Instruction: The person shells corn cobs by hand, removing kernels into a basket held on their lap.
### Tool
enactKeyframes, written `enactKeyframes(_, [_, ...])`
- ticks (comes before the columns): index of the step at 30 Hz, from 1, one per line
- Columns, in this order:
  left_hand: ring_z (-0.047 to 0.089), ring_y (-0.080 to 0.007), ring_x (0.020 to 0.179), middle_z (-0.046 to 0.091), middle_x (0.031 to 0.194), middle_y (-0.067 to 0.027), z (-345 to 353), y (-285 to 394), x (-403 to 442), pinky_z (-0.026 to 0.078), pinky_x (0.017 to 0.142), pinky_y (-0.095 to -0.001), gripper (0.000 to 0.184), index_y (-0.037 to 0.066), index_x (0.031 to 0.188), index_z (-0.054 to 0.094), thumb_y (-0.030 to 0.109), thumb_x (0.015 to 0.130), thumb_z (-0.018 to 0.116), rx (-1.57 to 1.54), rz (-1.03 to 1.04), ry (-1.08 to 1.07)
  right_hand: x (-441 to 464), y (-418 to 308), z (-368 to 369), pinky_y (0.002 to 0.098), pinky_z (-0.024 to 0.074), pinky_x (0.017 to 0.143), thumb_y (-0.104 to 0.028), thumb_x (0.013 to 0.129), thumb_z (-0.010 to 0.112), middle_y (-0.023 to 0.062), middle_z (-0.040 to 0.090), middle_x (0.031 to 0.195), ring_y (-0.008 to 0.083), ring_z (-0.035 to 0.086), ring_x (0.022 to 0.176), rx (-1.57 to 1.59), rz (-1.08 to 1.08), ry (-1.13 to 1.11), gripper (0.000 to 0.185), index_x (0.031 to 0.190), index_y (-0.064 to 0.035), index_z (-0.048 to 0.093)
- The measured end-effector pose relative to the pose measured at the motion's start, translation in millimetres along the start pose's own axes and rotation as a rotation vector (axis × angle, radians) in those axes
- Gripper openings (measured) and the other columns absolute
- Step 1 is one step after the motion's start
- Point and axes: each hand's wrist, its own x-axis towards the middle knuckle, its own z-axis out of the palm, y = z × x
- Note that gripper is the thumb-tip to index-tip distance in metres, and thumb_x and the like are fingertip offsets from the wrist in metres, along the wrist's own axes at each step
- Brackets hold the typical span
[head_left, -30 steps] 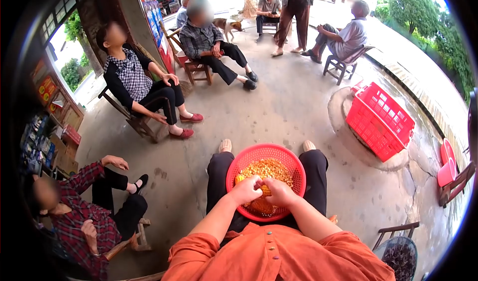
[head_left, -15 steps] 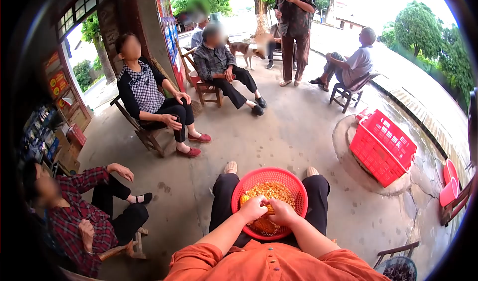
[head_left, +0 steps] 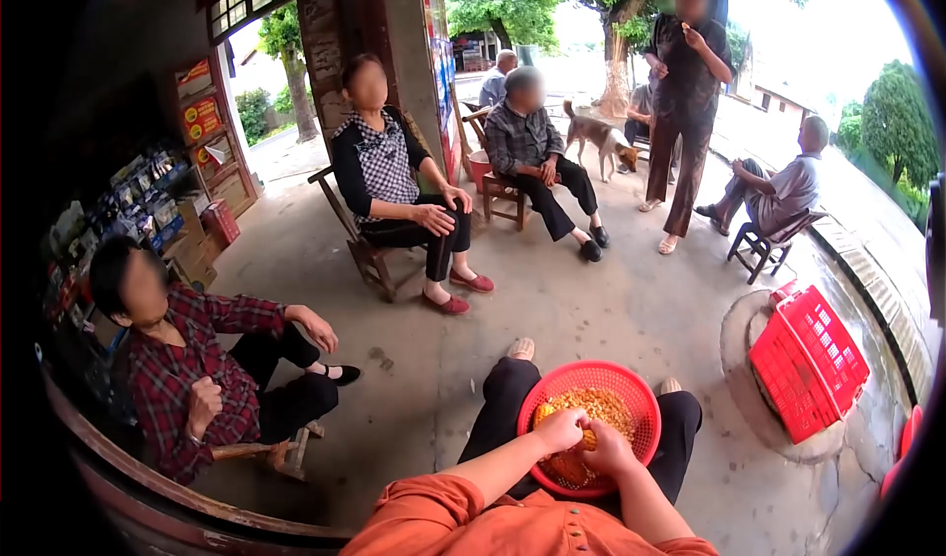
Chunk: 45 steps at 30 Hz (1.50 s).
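A red plastic basket (head_left: pixel 647 413) rests on my lap between my knees. Loose yellow corn kernels (head_left: pixel 603 403) cover its inside, and darker orange corn cobs (head_left: pixel 567 470) lie at the near side. Over the basket, my left hand (head_left: pixel 563 429) and my right hand (head_left: pixel 608 449) meet, fingers closed around an ear of corn (head_left: pixel 589 440). Most of that ear is covered by my fingers.
Seated people surround me: one in red plaid (head_left: pixel 212 369) at left, one in a checkered top (head_left: pixel 394 182) ahead. Another person (head_left: pixel 680 93) stands near a dog (head_left: pixel 601 142). A red crate (head_left: pixel 810 364) sits on the floor at right.
My view has turned left, so the whole scene sits further right. Both hands remain together over the basket, with slightly shifted fingers. The dog's head is lower.
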Motion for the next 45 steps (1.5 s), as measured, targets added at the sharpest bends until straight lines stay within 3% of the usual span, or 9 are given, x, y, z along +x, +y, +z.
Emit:
enactKeyframes(2, [0.064, -0.0198, 0.072, 0.065, 0.077, -0.0116, 2.7, -7.2, 2.7, 0.051, 0.066, -0.0334, 0.018, 0.003, 0.094, 0.063, 0.004, 0.077, 0.056, -0.059, 0.042, 0.057, -0.9, -2.3, -2.1, 0.043, 0.0498, 0.084, -0.022, 0.07, 0.073, 0.0224, 0.066, 0.101, 0.0375, 0.063, 0.099, 0.013, 0.04, -0.004, 0.05, 0.114, -0.004, 0.059])
enactKeyframes(4, [0.067, -0.0293, 0.079, 0.067, 0.084, -0.0182, -4.9, 0.6, 3.0, 0.052, 0.073, -0.0387, 0.02, 0.003, 0.092, 0.064, 0.004, 0.075, 0.054, -0.115, -0.031, -0.021, -1.6, -2.1, -3.1, 0.0433, 0.05, 0.084, -0.023, 0.07, 0.073, 0.023, 0.066, 0.101, 0.0376, 0.063, 0.098, 0.025, 0.083, -0.006, 0.051, 0.115, -0.0039, 0.058])
enactKeyframes(11, [0.062, -0.0111, 0.067, 0.064, 0.084, -0.0043, -7.0, 6.6, -0.3, 0.051, 0.06, -0.0271, 0.017, 0.002, 0.102, 0.061, 0.013, 0.09, 0.061, -0.584, -0.186, -0.16, 0.8, -7.2, -6.1, 0.0435, 0.0503, 0.083, -0.024, 0.071, 0.074, 0.0241, 0.065, 0.099, 0.0385, 0.063, 0.098, 0.019, 0.203, 0.096, 0.051, 0.115, -0.0046, 0.057])
enactKeyframes(16, [0.062, -0.0129, 0.069, 0.064, 0.084, -0.0057, -10.7, 3.2, 1.2, 0.052, 0.063, -0.0287, 0.027, 0.001, 0.114, 0.056, 0.015, 0.092, 0.062, -0.579, -0.174, -0.196, 2.8, -2.9, -3.6, 0.0425, 0.0503, 0.083, -0.024, 0.071, 0.075, 0.0238, 0.065, 0.098, 0.0387, 0.063, 0.097, 0.11, 0.15, 0.116, 0.052, 0.115, -0.0043, 0.056])
enactKeyframes(18, [0.062, -0.012, 0.071, 0.065, 0.086, -0.0045, -9.4, 3.6, 0.0, 0.052, 0.063, -0.0278, 0.02, 0.002, 0.105, 0.061, 0.011, 0.088, 0.062, -0.582, -0.156, -0.133, 3.1, 6.0, 0.2, 0.0422, 0.0502, 0.083, -0.023, 0.072, 0.075, 0.0243, 0.064, 0.1, 0.0381, 0.064, 0.098, 0.177, 0.15, 0.106, 0.052, 0.115, -0.0039, 0.056])
enactKeyframes(26, [0.063, -0.0129, 0.077, 0.064, 0.092, -0.0054, -24.2, 18.6, -6.6, 0.056, 0.073, -0.0276, 0.017, 0.0, 0.108, 0.059, 0.008, 0.092, 0.058, -0.834, -0.237, -0.116, 4.8, 7.8, -20.0, 0.0302, 0.0445, 0.094, -0.013, 0.074, 0.079, 0.0082, 0.06, 0.112, 0.0167, 0.057, 0.107, 0.552, 0.24, 0.058, 0.057, 0.123, -0.0019, 0.052])
enactKeyframes(29, [0.063, -0.0129, 0.081, 0.064, 0.095, -0.0056, -31.7, 30.0, -9.4, 0.056, 0.075, -0.0283, 0.016, 0.002, 0.107, 0.059, 0.009, 0.094, 0.056, -0.887, -0.319, -0.097, 5.3, 15.3, -14.3, 0.0278, 0.046, 0.093, -0.006, 0.08, 0.075, 0.0043, 0.06, 0.111, 0.0121, 0.056, 0.105, 0.938, 0.232, 0.062, 0.051, 0.124, -0.005, 0.05])
enactKeyframes(36, [0.063, -0.0129, 0.078, 0.062, 0.093, -0.0037, -35.3, 32.2, -9.9, 0.056, 0.075, -0.0288, 0.017, 0.004, 0.11, 0.058, 0.009, 0.093, 0.055, -0.879, -0.319, -0.127, 3.9, 13.2, -10.7, 0.0283, 0.0456, 0.093, -0.006, 0.079, 0.072, 0.0053, 0.059, 0.11, 0.0129, 0.056, 0.104, 0.731, 0.117, 0.057, 0.052, 0.126, -0.0061, 0.049])
enactKeyframes(45, [0.064, -0.0155, 0.077, 0.058, 0.097, -0.0048, -31.6, 33.2, -10.2, 0.055, 0.072, -0.0299, 0.022, 0.006, 0.109, 0.054, 0.007, 0.088, 0.06, -0.938, -0.352, -0.177, 2.8, 10.3, -11.3, 0.0333, 0.0459, 0.094, -0.006, 0.074, 0.072, 0.0126, 0.059, 0.113, 0.0248, 0.058, 0.109, 0.452, 0.012, 0.163, 0.051, 0.122, -0.0056, 0.055])
